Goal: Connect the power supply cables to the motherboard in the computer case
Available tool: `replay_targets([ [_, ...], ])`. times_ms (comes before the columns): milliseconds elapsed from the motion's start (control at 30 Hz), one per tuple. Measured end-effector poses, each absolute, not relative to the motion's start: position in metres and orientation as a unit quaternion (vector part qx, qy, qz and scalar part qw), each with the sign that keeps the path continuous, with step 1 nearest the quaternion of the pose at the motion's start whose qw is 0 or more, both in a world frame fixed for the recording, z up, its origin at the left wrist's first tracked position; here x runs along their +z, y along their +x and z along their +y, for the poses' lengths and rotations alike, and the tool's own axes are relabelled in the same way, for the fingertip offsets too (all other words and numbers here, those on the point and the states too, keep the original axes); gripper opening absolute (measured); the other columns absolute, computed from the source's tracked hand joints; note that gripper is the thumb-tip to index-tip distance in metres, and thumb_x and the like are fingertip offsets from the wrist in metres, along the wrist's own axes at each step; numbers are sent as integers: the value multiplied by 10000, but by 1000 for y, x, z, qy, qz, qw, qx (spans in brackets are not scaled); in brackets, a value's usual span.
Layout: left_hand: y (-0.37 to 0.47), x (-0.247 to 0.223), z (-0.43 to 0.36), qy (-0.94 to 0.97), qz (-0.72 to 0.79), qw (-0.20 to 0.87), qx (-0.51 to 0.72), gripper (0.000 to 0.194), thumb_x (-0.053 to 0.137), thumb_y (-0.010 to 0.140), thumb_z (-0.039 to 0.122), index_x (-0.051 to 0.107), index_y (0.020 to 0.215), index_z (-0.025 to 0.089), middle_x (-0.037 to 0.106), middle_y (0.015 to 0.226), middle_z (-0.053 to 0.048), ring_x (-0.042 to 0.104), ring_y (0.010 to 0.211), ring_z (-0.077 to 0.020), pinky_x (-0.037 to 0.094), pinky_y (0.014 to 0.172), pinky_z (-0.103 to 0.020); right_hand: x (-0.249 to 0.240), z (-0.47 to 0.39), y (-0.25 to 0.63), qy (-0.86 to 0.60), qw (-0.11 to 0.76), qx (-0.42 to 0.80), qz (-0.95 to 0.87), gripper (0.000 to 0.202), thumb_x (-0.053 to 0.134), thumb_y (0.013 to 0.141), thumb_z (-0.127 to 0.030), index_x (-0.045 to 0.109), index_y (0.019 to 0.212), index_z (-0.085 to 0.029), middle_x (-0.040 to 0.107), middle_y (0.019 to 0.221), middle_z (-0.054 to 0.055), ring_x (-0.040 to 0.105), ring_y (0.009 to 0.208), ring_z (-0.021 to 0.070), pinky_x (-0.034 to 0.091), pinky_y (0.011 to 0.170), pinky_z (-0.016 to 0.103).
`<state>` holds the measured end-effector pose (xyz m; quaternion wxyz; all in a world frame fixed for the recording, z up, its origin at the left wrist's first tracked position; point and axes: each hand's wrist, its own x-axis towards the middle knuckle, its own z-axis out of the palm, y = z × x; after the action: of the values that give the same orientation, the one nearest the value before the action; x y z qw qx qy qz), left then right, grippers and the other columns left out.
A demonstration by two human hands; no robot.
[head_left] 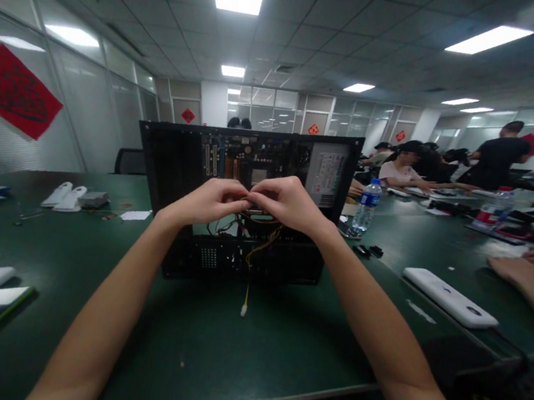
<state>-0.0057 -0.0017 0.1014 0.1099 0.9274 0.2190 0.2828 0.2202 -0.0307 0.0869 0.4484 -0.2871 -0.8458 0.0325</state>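
1. Computer case (166,169) stood open on the green table (224,359), in front of the person, its open side facing the camera.
2. Inside it, a motherboard (238,156) with pale and brown slots filled the upper middle; a labelled power supply (325,175) sat at the upper right; thin wires (265,245) crossed the lower middle.
3. The case's long axis ran left to right, and its upper edge rose a little toward the right.
4. The left hand (220,199) and the right hand (289,202) met before the case's middle, fingertips close together. Each thumb and its fingers were pressed together, apparently pinching the thin wires, though the spot was small and dim.
5. Yellow and dark strands hung down from there past the case's lower edge, with a white connector (244,311) at the end, pointing down.
6. Right of the case, a blue-capped water bottle (368,204) stood upright; nearer the camera lay a white oblong device (449,298), and at the right edge another person's hands (515,269) rested on the table.
7. Left of the case lay a white card (135,215).
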Motion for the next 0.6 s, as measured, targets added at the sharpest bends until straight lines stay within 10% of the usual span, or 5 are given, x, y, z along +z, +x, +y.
replay_targets([
  [267, -14, 109, -13, 909, 249, 123, 312, 373, 666, 934, 491, 812, 1022, 159, 768, 844, -67, 655, 717, -176, 495, 630, -260, 94, -50, 227, -306, 446, -6, -841, 259, 687, 960, -412, 796, 935, -178, 761, 862, 66, 653, 755, 188, 465, 697, 307],
  [600, -38, 120, -17, 915, 303, 124, 235, 317, 685, 874, 499, 856, 858, 233, 700, 661, -40, 605, 585, -173, 435, 510, -257, 85, 17, 431, -371, 727, -165, -554, 586, 395, 1054, -672, 591, 725, -228, 524, 599, 25, 497, 499, 149, 388, 527, 318],
])
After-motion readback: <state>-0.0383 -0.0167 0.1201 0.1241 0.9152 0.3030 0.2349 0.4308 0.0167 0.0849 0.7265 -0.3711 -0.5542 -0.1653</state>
